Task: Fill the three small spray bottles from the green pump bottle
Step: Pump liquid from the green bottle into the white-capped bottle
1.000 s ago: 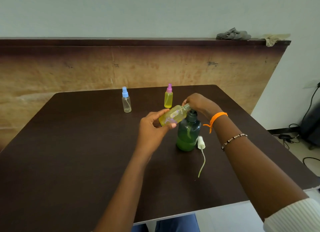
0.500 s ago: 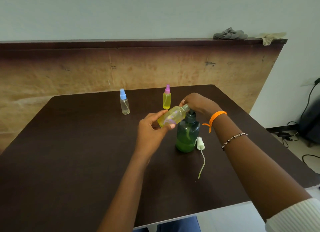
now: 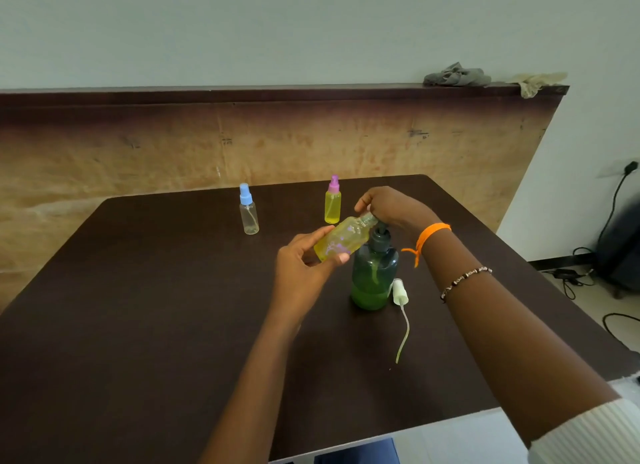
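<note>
Yellow liquid in the tilted spray bottle (image 3: 341, 237) gripped by left hand (image 3: 304, 269) fingers, right hand (image 3: 391, 205) fingers curled over the green pump bottle (image 3: 374, 276).

Both forearms are bare. The right wrist wears an orange thread band (image 3: 433, 233) tied with loose ends, and below it a dark beaded bracelet (image 3: 465, 280). A white ribbed sleeve (image 3: 588, 436) is pushed up the right arm.
</note>
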A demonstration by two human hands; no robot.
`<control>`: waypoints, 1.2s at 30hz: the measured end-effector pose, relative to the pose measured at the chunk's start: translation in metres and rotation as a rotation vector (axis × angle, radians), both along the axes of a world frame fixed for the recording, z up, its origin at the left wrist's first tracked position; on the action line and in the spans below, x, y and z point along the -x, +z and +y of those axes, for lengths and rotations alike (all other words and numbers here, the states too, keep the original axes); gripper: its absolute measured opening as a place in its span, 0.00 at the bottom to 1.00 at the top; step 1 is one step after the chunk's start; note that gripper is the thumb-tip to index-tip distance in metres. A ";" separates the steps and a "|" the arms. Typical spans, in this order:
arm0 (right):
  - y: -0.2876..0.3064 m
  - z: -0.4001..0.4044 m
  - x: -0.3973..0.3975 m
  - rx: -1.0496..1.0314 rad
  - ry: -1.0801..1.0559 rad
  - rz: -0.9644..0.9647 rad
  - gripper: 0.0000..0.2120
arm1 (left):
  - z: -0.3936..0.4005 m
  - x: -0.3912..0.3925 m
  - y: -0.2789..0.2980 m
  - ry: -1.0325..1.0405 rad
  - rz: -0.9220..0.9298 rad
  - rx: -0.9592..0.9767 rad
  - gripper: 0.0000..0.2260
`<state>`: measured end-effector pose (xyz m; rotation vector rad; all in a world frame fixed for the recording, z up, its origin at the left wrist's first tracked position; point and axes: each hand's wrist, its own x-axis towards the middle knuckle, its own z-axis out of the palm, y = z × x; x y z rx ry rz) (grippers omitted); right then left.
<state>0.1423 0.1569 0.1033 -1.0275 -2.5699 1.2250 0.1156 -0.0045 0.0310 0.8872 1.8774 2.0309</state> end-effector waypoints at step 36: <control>-0.007 -0.002 -0.005 0.023 -0.003 -0.062 0.13 | 0.001 -0.001 -0.001 -0.007 -0.018 0.017 0.22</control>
